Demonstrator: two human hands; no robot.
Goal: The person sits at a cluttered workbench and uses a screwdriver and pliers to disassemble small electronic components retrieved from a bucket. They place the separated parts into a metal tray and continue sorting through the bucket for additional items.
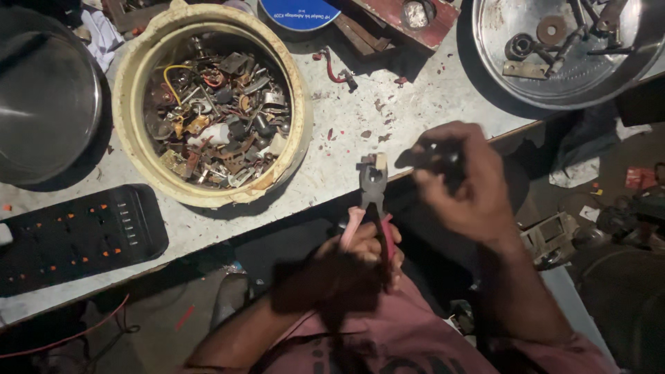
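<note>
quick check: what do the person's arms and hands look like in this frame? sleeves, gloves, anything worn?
Both hands, left and right, are bare: no gloves. No rings, watch or bands show, though the light is dim. Forearms are uncovered; no sleeve edge shows in view. A pink garment with dark print covers the torso.

I see the bench (415,104) running across the top of my view, its near edge slanting down to the left. On it at left sits a tub (291,83) with scrap parts (215,114) in it. Left of the tub is a pot (41,97); before them, by the edge, lies a power strip (76,235). At far right sits a tray (554,90) holding bolts and washers (554,34). My left hand (360,256) holds pliers (373,187) just off the edge, below the tub's right side. My right hand (464,180) is just right of the pliers, under the tray.
</note>
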